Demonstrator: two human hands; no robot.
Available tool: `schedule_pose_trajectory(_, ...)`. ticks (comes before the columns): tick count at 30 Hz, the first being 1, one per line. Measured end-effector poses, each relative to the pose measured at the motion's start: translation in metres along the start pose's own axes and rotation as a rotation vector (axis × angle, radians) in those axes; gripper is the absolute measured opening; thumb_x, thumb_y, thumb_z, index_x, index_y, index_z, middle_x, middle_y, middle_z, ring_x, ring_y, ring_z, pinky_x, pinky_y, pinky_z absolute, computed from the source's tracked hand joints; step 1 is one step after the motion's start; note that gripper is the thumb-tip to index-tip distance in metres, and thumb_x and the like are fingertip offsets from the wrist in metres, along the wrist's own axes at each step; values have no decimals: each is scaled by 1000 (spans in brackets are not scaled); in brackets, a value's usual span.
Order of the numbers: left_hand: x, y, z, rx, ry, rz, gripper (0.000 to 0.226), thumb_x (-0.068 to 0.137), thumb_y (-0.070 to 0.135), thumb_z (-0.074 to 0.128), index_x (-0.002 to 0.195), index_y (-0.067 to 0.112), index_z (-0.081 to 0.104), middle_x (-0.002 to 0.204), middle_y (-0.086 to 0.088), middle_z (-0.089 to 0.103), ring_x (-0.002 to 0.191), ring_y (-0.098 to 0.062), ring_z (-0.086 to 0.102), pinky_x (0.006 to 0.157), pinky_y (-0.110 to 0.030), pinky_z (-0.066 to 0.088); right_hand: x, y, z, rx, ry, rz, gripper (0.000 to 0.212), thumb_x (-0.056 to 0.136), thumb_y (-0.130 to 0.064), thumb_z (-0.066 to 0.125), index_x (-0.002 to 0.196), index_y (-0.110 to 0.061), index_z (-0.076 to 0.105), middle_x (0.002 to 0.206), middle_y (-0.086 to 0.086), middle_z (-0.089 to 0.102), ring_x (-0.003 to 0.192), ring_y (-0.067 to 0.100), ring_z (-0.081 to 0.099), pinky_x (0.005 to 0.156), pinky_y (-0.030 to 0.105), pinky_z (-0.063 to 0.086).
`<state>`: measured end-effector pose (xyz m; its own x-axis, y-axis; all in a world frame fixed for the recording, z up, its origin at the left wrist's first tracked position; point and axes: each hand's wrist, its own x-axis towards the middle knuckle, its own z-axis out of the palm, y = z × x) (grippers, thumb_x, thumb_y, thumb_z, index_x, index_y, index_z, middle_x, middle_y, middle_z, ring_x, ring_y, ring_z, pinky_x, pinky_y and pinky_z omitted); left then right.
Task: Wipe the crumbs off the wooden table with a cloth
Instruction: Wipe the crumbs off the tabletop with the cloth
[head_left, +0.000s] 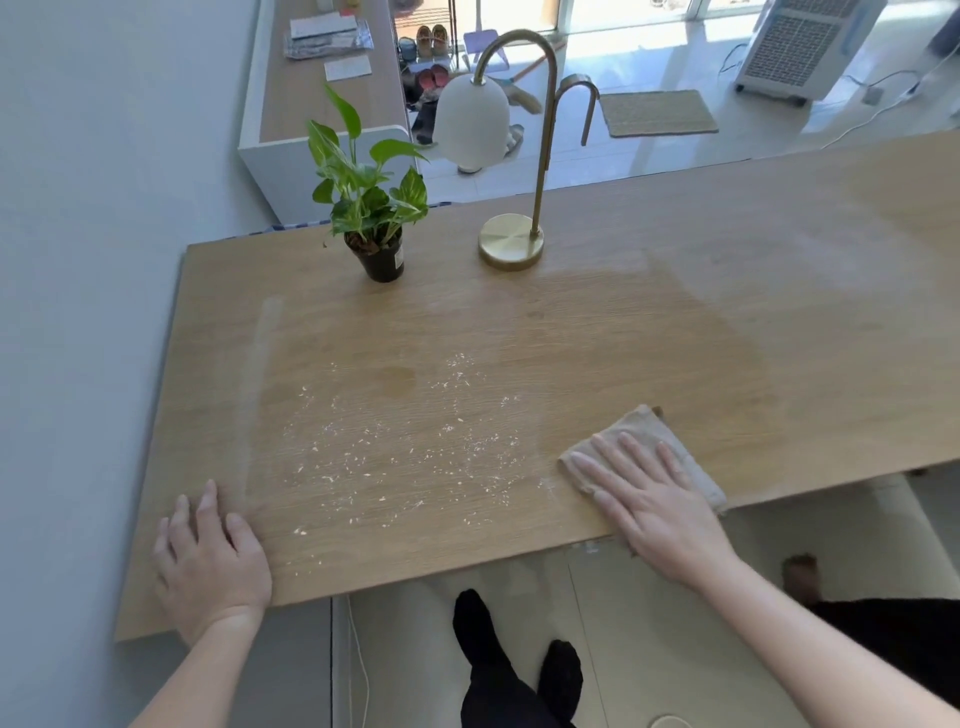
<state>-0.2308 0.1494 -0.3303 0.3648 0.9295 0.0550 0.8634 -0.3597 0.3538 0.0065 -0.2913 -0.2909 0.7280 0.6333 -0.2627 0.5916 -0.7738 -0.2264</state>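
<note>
Many crumbs (395, 457) lying mid worktop (675, 322), left of cloth (634, 426). Right grip (649, 499) pressing cloth flat-fingered at near edge; left grip (213, 561) resting flat, holding nothing. Careless sweeping risking crumbs dropping onto floor (649, 623).

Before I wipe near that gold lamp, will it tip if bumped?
The lamp looks top-heavy: its white shade hangs out to one side of the small round base, so a high push could rock it. The base looks metal, so a low nudge probably just slides it.
</note>
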Motion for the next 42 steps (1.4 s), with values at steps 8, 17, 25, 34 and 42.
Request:
schedule_pose_trajectory(8,-1,2,-2,-5,-14,-14,61,102,47,28,157,30,48,169,-8,40,156,-36,30,122,-64,27,79,-18,-12,133,116,471,55,108,-63,0,160,-55,-15,176,-13,-16,163,17,-19,131,50,-14)
schedule_pose_trajectory(17,0,1,-2,11,-21,-13,63,102,49,25,158,32,47,170,-7,39,157,-34,29,124,-62,26,-21,62,-14,41,54,255,57,103,-72,-5,159,-65,-9,174,-26,-11,159,0,-22,131,39,-15)
schedule_pose_trajectory(25,-1,2,-1,-4,-2,-16,63,101,48,28,156,29,51,168,-9,42,156,-36,31,123,-63,27,31,39,-8,119,137,505,60,104,-66,-7,163,-55,-13,175,-14,-18,163,15,-19,131,48,-15)
schedule_pose_trajectory(34,0,5,-2,4,-5,-15,63,101,45,28,156,27,51,167,-10,42,154,-38,33,119,-67,31,20,87,-27,141,132,524,63,101,-69,1,163,-58,-1,176,-22,-7,163,6,-11,131,43,-11)
schedule_pose_trajectory(42,1,3,-3,16,-17,-6,65,100,48,25,157,29,51,168,-7,42,155,-36,33,123,-63,29,55,18,-12,59,49,235,58,105,-67,-1,161,-60,-13,172,-26,-20,160,5,-25,130,41,-19)
